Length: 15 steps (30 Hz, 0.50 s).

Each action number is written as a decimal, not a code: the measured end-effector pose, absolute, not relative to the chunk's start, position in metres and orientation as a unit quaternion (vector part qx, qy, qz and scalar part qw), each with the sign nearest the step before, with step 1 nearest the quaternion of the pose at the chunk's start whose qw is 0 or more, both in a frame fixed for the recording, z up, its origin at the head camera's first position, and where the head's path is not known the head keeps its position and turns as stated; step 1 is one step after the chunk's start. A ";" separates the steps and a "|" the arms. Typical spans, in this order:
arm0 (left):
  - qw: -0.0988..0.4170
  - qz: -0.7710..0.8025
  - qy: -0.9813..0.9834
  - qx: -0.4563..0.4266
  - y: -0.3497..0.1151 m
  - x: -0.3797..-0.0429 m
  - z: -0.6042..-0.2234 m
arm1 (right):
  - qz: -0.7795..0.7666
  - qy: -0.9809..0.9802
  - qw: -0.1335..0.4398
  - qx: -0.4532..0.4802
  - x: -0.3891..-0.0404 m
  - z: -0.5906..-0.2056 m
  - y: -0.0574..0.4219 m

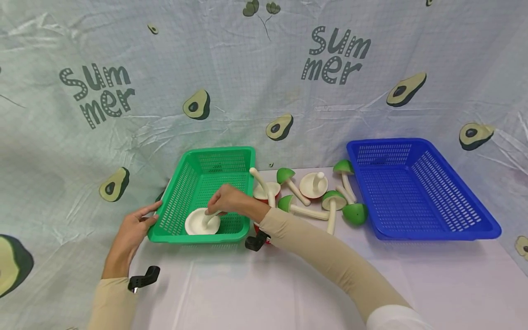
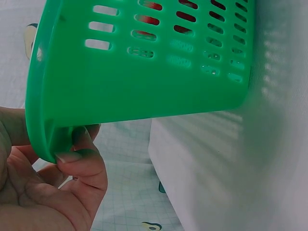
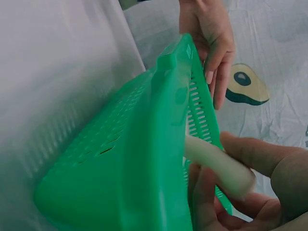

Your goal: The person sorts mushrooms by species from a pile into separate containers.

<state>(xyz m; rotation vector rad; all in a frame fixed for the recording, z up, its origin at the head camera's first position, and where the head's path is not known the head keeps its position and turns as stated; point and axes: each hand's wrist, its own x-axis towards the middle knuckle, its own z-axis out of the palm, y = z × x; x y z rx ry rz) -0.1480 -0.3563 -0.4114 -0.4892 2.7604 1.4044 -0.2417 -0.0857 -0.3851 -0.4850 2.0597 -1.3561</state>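
A: Which item is being handled?

B: A toy mushroom (image 1: pixel 193 223). It is being held inside the green basket (image 1: pixel 185 239), near the front wall, with the cream underside facing up and the stem tilted toward the wrist.

A: State of the hands?

B: By the right hand (image 1: pixel 228 200), the stem is being pinched between thumb and fingers; the stem end is being seen between them in the right wrist view. By the left hand (image 1: pixel 134 229), the basket's rim is being gripped at its left side, thumb and fingers being placed about the lip.

A: Is the cap colour being shown?

B: Only the underside is being shown from above. Red is being seen through the basket's slots in the left wrist view.

A: Surroundings?

B: Green-capped mushrooms (image 1: pixel 355 214) and red-edged mushrooms (image 1: pixel 306 188) are being carried by the bench (image 1: pixel 231 293), scattered between the green basket and the blue basket (image 1: pixel 437 235) at the right. Part of the group is being covered by the right sleeve (image 1: pixel 321 252). Behind, a cloth (image 1: pixel 231 64) printed with avocados and the word "summer" is being displayed.
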 end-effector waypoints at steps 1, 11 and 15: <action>0.002 0.447 0.881 -0.155 -0.356 -0.148 -0.412 | -0.512 0.776 0.317 -0.185 -0.242 -0.386 -0.085; -0.001 0.451 0.880 -0.149 -0.358 -0.147 -0.414 | -0.455 0.804 0.270 -0.271 -0.244 -0.377 -0.053; -0.004 0.451 0.881 -0.147 -0.358 -0.147 -0.413 | -0.463 0.806 0.214 -0.299 -0.249 -0.370 -0.031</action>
